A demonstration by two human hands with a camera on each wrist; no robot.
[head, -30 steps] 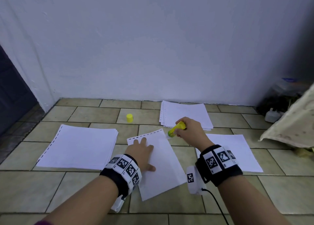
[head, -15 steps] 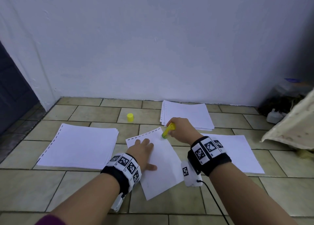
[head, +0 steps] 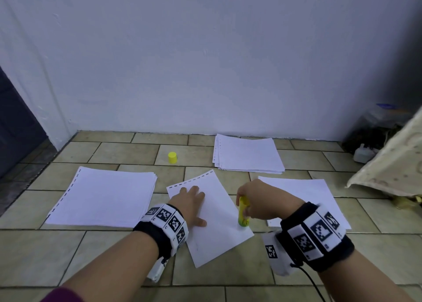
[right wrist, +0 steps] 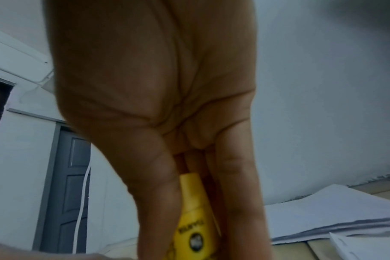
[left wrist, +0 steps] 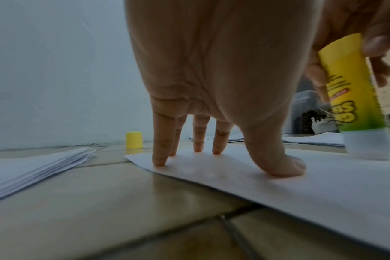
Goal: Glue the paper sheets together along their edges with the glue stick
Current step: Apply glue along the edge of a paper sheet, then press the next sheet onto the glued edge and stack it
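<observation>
Nearest me, on the tiled floor (head: pixel 118 256), the left hand (head: pixel 189 203) presses flat, fingers straight, on a tilted paper sheet (head: pixel 219 237) — the right hand (head: pixel 262 201) clamps the glue stick (head: pixel 243 214), tip down by the sheet's 3 o'clock edge. Beyond, paper stacks at 10 (head: pixel 102 196) and 1 o'clock (head: pixel 247 153); between them, the yellow cap (head: pixel 172 157) stands.

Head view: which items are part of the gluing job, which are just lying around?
In the job:
- glue stick, held by right hand
- centre sheet, pressed flat by left hand
- paper stacks: left, far, right
- yellow cap

Lying about:
- white plug
- patterned cloth
</observation>
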